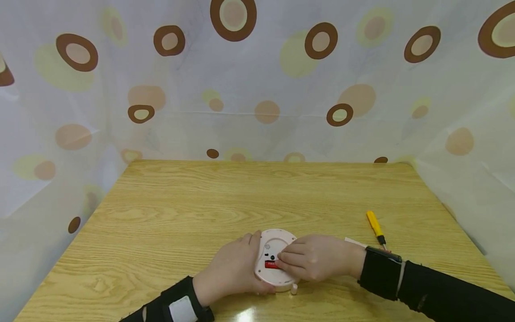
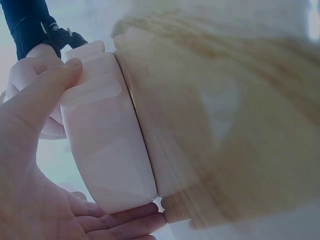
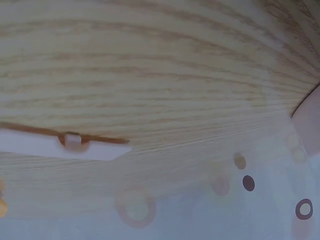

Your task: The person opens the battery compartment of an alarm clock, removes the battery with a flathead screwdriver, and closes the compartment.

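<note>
A round, pale pink alarm clock (image 1: 277, 279) lies back side up near the table's front. A red battery (image 1: 271, 264) shows in its compartment, the right end hidden by fingers. My left hand (image 1: 237, 266) grips the clock's left side, with the thumb on the near edge and fingers at the far edge. In the left wrist view, the left thumb (image 2: 55, 82) lies by a foot on the clock's pink side wall (image 2: 107, 150). My right hand (image 1: 310, 257) reaches over the clock from the right, its curled fingers and thumb at the battery's right end.
Behind the right wrist lies a pale strip-like cover (image 1: 355, 242), whose small clip tab (image 3: 73, 140) shows in the right wrist view. A screwdriver (image 1: 375, 225) with a yellow handle rests farther right on the wooden table (image 1: 225, 192). Patterned sheeting (image 1: 241, 134) encloses the back and sides.
</note>
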`<state>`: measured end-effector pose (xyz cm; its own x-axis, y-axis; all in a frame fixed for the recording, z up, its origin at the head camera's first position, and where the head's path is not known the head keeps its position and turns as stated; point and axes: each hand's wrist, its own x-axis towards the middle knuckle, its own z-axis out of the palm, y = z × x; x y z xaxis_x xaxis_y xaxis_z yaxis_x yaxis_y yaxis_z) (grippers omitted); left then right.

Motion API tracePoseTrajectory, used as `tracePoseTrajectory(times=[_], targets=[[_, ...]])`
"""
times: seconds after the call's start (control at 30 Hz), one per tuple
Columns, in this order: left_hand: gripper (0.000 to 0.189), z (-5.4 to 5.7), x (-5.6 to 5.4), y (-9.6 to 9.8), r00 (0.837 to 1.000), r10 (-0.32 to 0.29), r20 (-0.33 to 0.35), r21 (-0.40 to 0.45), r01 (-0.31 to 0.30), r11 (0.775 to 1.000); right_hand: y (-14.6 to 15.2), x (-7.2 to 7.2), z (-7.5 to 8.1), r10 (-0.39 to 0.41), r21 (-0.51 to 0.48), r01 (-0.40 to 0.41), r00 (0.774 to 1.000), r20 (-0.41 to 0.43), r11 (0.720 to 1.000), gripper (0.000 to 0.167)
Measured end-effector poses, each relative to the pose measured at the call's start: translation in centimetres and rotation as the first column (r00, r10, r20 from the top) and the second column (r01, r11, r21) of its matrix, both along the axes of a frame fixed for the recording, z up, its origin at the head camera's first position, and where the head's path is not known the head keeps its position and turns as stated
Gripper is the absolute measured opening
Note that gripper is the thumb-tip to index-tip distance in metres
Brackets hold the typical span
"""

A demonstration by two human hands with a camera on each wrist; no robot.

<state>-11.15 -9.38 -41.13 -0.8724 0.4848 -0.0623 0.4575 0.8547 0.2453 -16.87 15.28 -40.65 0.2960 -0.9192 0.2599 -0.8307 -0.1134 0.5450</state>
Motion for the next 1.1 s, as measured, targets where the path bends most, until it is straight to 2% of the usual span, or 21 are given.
tracePoseTrajectory(times=[0.23,0.43,0.6,0.7,0.9,1.0,1.1], targets=[[0.124,0.0,0.0,0.0,1.000,-0.003,-0.003,0.003,0.003,1.000,-0.2,0.4,-0.1,0.010,-0.059,-0.008,0.999,0.042,0.998,0.037],[0.124,0.0,0.0,0.0,1.000,-0.002,-0.008,0.007,0.002,1.000,-0.2,1.0,-0.1,-0.038,-0.054,0.044,0.995,0.095,0.998,0.039],[0.124,0.1,0.1,0.0,1.000,-0.002,-0.011,0.013,0.002,1.000,-0.3,1.4,0.0,-0.101,-0.047,0.115,0.969,0.227,0.992,0.018],[0.123,0.2,0.1,0.0,1.000,-0.004,-0.004,0.015,0.004,1.000,-0.5,1.6,0.1,-0.113,-0.061,0.136,0.953,0.282,0.989,0.026],[0.122,0.3,0.1,0.0,1.000,-0.004,-0.003,0.017,0.004,1.000,-1.1,2.0,0.4,-0.100,-0.098,0.131,0.958,0.269,0.987,0.034],[0.123,0.2,0.1,0.0,1.000,-0.001,-0.010,0.011,0.001,1.000,-1.4,2.2,0.6,-0.106,-0.088,0.132,0.961,0.255,0.987,0.030],[0.123,0.2,0.2,0.0,1.000,0.000,-0.012,0.005,0.001,1.000,-1.5,2.4,1.0,-0.127,-0.052,0.140,0.973,0.192,0.989,0.031]])
